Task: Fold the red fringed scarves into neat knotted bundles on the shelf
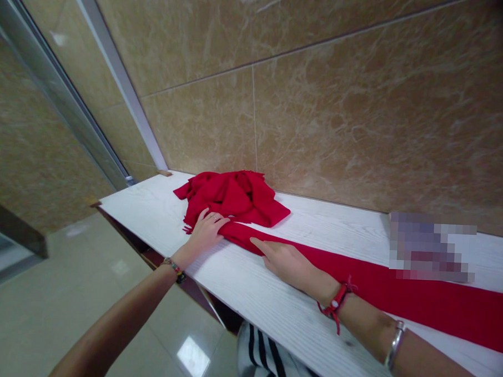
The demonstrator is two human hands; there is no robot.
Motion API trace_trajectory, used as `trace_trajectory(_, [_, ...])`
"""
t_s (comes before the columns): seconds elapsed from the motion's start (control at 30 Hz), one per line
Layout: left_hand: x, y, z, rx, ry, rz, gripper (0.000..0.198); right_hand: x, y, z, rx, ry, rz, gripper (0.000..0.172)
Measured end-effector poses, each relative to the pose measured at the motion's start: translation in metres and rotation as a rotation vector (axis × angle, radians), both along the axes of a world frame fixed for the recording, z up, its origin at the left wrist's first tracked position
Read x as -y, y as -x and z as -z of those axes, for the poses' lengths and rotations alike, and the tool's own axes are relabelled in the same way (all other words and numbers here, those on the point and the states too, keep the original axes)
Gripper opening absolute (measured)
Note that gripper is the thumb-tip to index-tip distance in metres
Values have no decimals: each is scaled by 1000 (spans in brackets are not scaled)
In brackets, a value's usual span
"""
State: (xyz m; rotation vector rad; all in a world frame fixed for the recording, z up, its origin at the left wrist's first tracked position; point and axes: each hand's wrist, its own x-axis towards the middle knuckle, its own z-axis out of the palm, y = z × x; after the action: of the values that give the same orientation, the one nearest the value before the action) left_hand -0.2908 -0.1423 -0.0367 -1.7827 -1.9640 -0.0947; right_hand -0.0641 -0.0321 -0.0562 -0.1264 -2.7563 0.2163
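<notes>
A long red scarf (417, 293) lies stretched along a white wooden shelf (271, 311), and its far end is bunched in a crumpled heap (234, 196) near the wall. My left hand (206, 231) rests on the scarf just below the heap, fingers curled and pressing on the cloth's edge. My right hand (287, 262) lies flat on the straight band of scarf, fingers stretched out toward the left hand. A beaded bracelet sits on my left wrist; a red cord and a silver bangle on my right.
A beige marble-tiled wall (342, 114) rises right behind the shelf. A blurred patch (432, 246) covers something on the shelf at the right. Glossy floor tiles (84, 281) lie below at the left. Striped black-and-white cloth (264, 358) shows under the shelf's front edge.
</notes>
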Motion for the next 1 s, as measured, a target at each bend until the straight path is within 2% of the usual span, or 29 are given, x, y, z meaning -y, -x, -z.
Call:
trace_trajectory(0.1, [-3, 2, -6, -76, -91, -38, 35, -2, 0, 0, 17, 31, 70, 51])
trace_trajectory(0.2, [1, 15, -18, -185, -100, -30, 32, -2, -1, -3, 46, 48, 124, 51])
trace_trajectory(0.33, [23, 45, -33, -296, -5, 25, 32, -2, -1, -4, 31, 56, 112, 46])
trace_trajectory(0.47, [54, 70, -37, -329, 93, 13, 35, -1, -1, -1, -4, 2, 16, 36])
trace_trajectory(0.53, [68, 80, -36, -320, 139, -47, 38, 0, -1, 0, -7, -46, -13, 32])
trace_trajectory(0.6, [78, 88, -37, -300, 121, -185, 41, 1, -1, 1, -11, -89, -22, 29])
trace_trajectory(0.67, [83, 90, -39, -275, 61, -342, 46, 2, -1, 2, -22, -112, -27, 26])
trace_trajectory(0.73, [79, 82, -41, -227, 23, -404, 51, 2, 1, 2, -37, -118, -40, 24])
trace_trajectory(0.8, [68, 62, -41, -144, 59, -290, 50, 2, 2, 2, -48, -113, -50, 23])
trace_trajectory(0.93, [39, 9, -32, 7, 315, 229, 33, 2, 2, 0, -47, -97, -59, 22])
trace_trajectory(1.0, [29, -9, -25, 11, 381, 305, 30, 1, 1, 0, -36, -105, -62, 21])
